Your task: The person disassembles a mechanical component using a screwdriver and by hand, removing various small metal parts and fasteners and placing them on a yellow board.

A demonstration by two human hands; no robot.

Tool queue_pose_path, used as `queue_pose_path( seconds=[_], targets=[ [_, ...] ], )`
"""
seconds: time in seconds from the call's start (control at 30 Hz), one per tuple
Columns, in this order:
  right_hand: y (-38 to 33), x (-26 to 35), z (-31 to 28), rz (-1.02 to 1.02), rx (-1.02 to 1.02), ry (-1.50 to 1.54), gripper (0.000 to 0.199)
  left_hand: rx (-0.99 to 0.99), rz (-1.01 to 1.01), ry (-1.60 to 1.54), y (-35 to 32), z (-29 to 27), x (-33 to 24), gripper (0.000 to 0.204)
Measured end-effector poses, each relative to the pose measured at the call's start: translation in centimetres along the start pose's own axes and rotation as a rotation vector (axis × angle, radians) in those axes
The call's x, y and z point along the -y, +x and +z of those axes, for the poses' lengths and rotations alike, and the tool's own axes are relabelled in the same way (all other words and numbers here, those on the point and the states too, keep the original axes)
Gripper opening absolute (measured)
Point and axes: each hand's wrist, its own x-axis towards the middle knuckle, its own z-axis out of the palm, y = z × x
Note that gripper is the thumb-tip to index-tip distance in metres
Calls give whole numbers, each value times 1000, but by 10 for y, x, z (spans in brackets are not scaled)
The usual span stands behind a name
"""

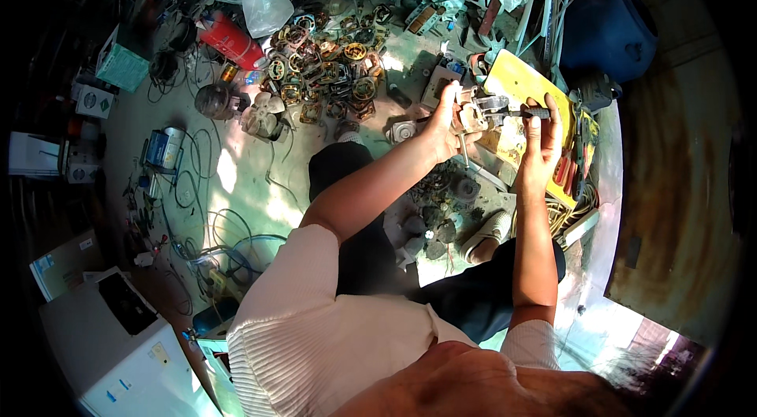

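Out in front of me, my left hand point(448, 131) is closed around a metal motor part point(471, 115), with a thin rod pointing down below it. From the right, my right hand point(544, 137) pinches the dark ribbed end of a metal jawed tool point(535, 112). The tool's bright jaws meet the motor part between my hands; their exact grip is too small to make out. Behind and beneath the hands lies a yellow panel point(516, 74), and hand tools with red handles point(564, 171) rest along its right side.
Copper-wound motor stators point(335, 62) lie heaped ahead, beside a red container point(231, 40). A motor with fan blades point(262, 113) sits left of them. Cables point(189, 196) trail over the left floor. A blue barrel point(607, 30) stands at far right, a white cabinet point(142, 370) at near left.
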Motion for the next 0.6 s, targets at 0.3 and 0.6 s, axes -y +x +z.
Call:
queue_pose_path(
  seconds=[0.3,0.6],
  targets=[
    [1,1,2,15,-13,100,36,-89,2,92,4,-7,2,76],
    [6,-9,-9,41,4,66,40,-102,18,24,4,-6,5,70]
  ],
)
